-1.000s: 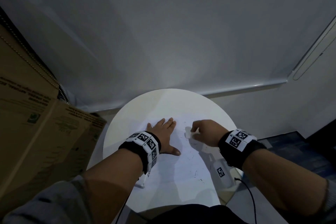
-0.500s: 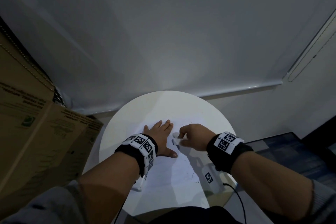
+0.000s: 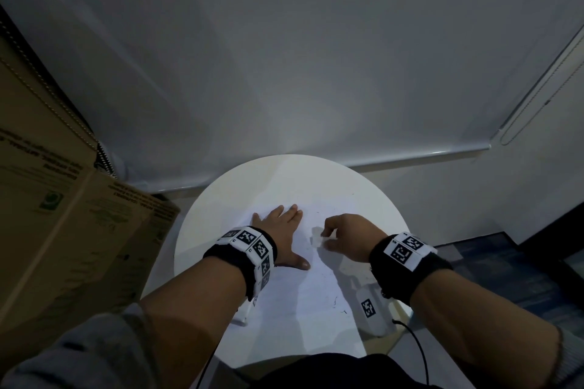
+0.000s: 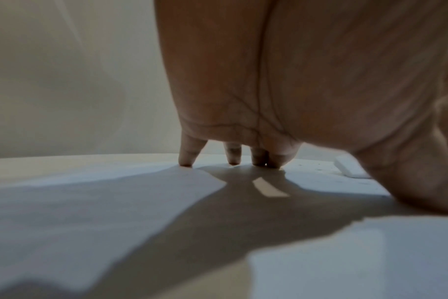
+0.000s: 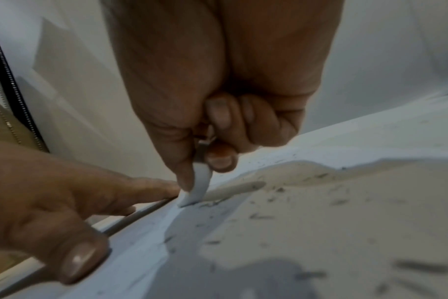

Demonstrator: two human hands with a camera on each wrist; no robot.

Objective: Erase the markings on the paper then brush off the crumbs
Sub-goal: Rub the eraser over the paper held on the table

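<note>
A white sheet of paper (image 3: pixel 303 303) lies on a round white table (image 3: pixel 221 199). My left hand (image 3: pixel 281 230) lies flat on the paper with straight fingers (image 4: pixel 186 157) pressing it down. My right hand (image 3: pixel 344 235) pinches a small white eraser (image 3: pixel 317 240) between thumb and fingertips, its lower end touching the paper (image 5: pixel 320 222) just right of the left hand. In the right wrist view the eraser (image 5: pixel 198 188) bends against the sheet. Dark eraser crumbs (image 5: pixel 261 216) lie scattered across the paper, and a few faint marks (image 3: pixel 335 301) show near its right edge.
A large cardboard box (image 3: pixel 63 230) stands against the table's left side. A white roller blind (image 3: pixel 284 57) hangs behind the table. A small white device with a tag (image 3: pixel 371 309) and a black cable (image 3: pixel 417 350) lies at the table's right edge.
My right hand with the eraser moved left toward the left hand, then a little back to the right. The left hand stayed flat on the paper.
</note>
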